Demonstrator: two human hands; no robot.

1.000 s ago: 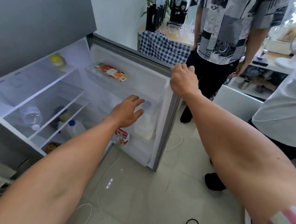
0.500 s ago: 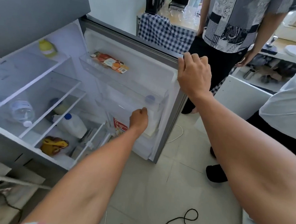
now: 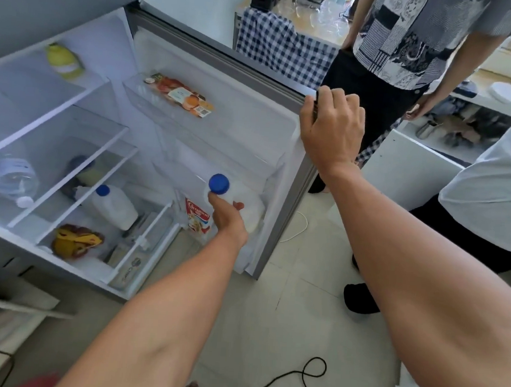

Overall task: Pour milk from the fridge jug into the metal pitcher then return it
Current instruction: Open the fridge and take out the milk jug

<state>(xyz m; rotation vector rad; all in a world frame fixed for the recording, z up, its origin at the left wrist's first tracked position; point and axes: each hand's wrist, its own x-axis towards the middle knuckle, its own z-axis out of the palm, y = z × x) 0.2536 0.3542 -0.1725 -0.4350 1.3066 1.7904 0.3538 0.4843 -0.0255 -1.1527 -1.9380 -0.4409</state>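
A white milk jug (image 3: pixel 251 212) with a blue cap (image 3: pixel 219 184) sits tilted in the lower door pocket of the open fridge. My left hand (image 3: pixel 227 217) grips the jug just below the cap, fingers curled round its neck. Up at the top corner of the fridge door (image 3: pixel 241 125), my right hand (image 3: pixel 331 127) grips the door's edge. The metal pitcher is not in view.
A Carnation carton (image 3: pixel 197 216) stands beside the jug. A second white jug (image 3: pixel 112 206), a water bottle (image 3: pixel 13 176) and a yellow bag (image 3: pixel 75 239) lie on the shelves. Two people (image 3: pixel 409 53) stand close behind the door. A black cable (image 3: pixel 305 375) lies on the tiled floor.
My left hand has closed round the jug and lifted it up out of the door pocket, so the blue cap now shows clearly. The right hand stays on the door's corner.
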